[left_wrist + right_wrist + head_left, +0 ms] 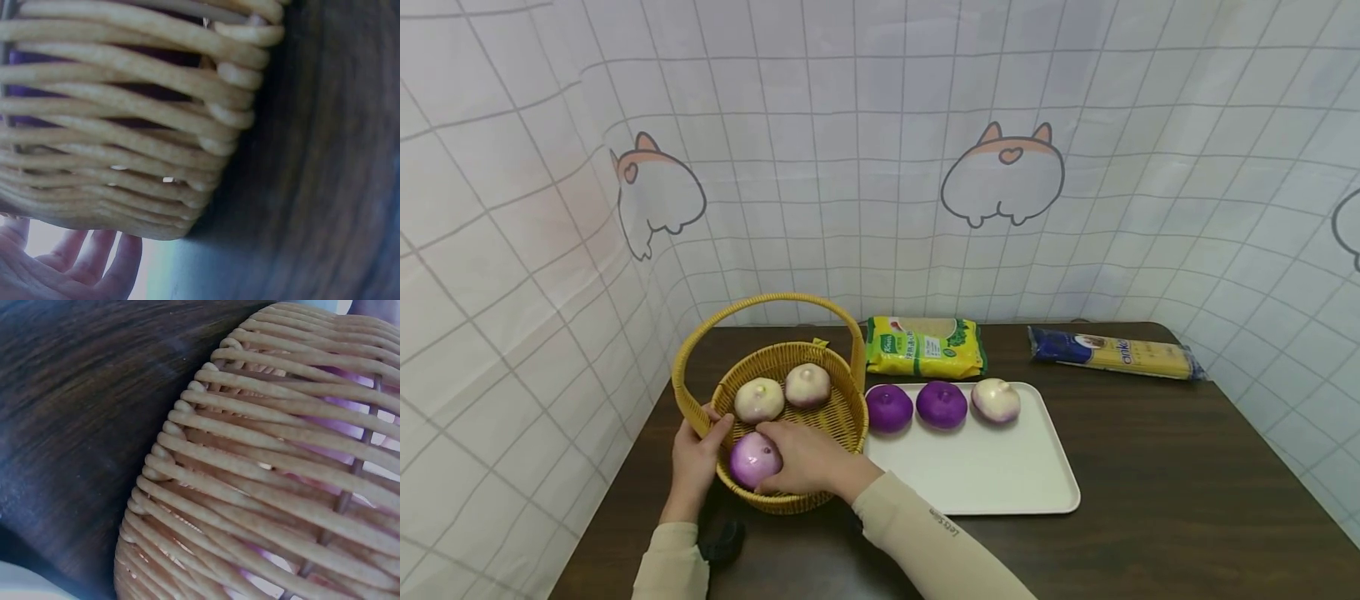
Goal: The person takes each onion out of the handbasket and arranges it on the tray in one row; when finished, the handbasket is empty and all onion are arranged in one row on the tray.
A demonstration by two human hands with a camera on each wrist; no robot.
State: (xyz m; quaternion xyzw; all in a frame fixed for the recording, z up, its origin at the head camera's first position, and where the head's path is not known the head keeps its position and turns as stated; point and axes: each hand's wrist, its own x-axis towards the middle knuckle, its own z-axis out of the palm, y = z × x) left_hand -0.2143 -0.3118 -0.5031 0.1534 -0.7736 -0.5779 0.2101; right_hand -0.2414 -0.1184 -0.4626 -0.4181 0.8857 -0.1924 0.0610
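A yellow wicker basket [846, 400] with a tall arched handle stands at the left of the table. My left hand [694, 457] grips its left rim near the handle's foot; in the left wrist view, fingers [119, 269] show beside the woven wall [125, 81]. Inside the basket, my right hand [811, 458] holds a shiny purple onion [754, 460] near the front left. Two paler onions, one white [759, 400] and one white with a purple tinge [808, 386], lie behind it. The basket wall [250, 444] hides most of the onions in the right wrist view.
Right of the basket, a white tray [977, 475] bears two dark purple onions [889, 408] and a white-purple one [996, 401] along its back. Behind stand a yellow-green Knorr bag [925, 347] and, farther right, a pack of spaghetti [1116, 353]. A patterned curtain [880, 167] surrounds the table.
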